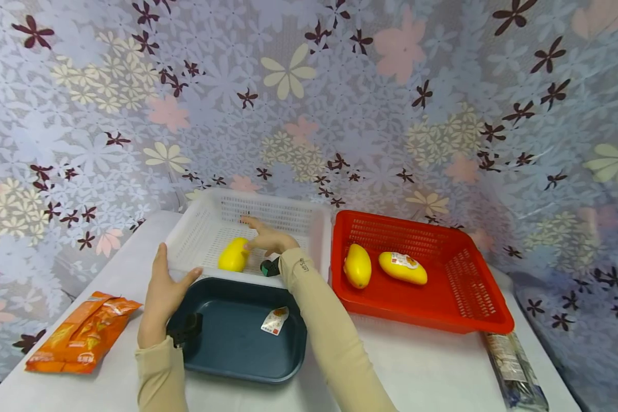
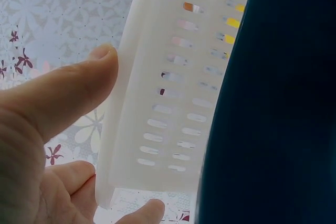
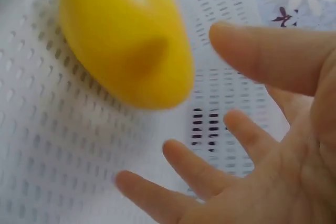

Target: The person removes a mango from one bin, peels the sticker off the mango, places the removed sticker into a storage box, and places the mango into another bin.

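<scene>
the background is filled by a flowered cloth (image 1: pixel 226 126), patterned in pale blue, pink, cream and dark red. below it a white-topped table (image 1: pixel 391 366) is seen. on its right side a red basket (image 1: pixel 453 292) with slotted walls is set. close beside it, to the left, a white basket (image 1: pixel 189 236) is placed, slotted likewise. in front of the white basket a dark blue tray (image 1: pixel 232 340) is set; whether the two are touching cannot be told. both forearms are covered by beige sleeves (image 1: pixel 335 337), and the tray's right edge is crossed by the right one. at the table's left an orange packet (image 1: pixel 84 337) is laid. the left hand (image 1: pixel 163 297) is held at the front left corner of the white basket, thumb and fingers spread wide; whether the rim is touched cannot be told. the right hand (image 1: pixel 270 237) is held inside the white basket with fingers spread wide and nothing gripped. by the red basket's front right corner a clear packet (image 1: pixel 512 366) is laid. the yellow mango (image 1: pixel 233 256) is contained in the white basket near its front wall, just beside the right thumb; in the right wrist view a gap is shown between them. two other mangoes (image 1: pixel 357 266) are held in the red basket, well apart from the hands. a white label (image 1: pixel 275 320) is seen in the tray.
</scene>
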Motion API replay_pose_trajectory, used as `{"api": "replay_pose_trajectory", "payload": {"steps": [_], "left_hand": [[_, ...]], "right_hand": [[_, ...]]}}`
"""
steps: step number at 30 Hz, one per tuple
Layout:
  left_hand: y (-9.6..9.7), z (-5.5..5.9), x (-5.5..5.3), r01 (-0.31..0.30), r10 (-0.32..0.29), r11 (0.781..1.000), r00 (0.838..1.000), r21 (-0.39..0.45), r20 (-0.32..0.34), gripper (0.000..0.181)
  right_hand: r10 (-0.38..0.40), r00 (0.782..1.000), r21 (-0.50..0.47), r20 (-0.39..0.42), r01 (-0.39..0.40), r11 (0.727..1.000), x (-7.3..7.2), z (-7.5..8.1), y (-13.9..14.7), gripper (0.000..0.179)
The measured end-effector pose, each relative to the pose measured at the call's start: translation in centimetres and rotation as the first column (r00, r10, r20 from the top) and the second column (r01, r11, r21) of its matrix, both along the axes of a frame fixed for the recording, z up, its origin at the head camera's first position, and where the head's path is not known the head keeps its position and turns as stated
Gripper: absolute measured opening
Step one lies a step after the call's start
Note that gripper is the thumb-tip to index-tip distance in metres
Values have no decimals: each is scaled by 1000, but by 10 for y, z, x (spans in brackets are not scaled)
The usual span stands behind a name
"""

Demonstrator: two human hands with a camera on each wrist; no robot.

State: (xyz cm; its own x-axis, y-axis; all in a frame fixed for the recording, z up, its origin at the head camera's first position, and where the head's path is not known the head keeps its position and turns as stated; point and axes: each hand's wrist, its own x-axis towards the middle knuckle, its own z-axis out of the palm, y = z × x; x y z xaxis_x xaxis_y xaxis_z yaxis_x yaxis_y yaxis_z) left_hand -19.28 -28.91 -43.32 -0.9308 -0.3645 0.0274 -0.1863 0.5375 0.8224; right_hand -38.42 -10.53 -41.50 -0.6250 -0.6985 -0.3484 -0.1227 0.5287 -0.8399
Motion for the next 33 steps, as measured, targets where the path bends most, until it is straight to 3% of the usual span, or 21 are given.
{"api": "replay_pose_trajectory", "payload": {"steps": [11,22,28,33], "left_hand": [[5,-1,-2,21,-21,1000,999,-14,-34,103],[8,8,6,-48,47,998,999,-32,-16,97],[15,10,9,-105,106,990,994,-88,2,95],[19,13,8,-135,143,981,989,-140,49,94]], "right_hand": [[51,994,10,-98,-51,999,12,23,24,81],[86,952,-59,-292,-108,992,60,54,74,81],[26,930,-143,-366,-84,986,88,53,126,80],[-112,904,-186,-414,36,982,116,48,178,77]]}}
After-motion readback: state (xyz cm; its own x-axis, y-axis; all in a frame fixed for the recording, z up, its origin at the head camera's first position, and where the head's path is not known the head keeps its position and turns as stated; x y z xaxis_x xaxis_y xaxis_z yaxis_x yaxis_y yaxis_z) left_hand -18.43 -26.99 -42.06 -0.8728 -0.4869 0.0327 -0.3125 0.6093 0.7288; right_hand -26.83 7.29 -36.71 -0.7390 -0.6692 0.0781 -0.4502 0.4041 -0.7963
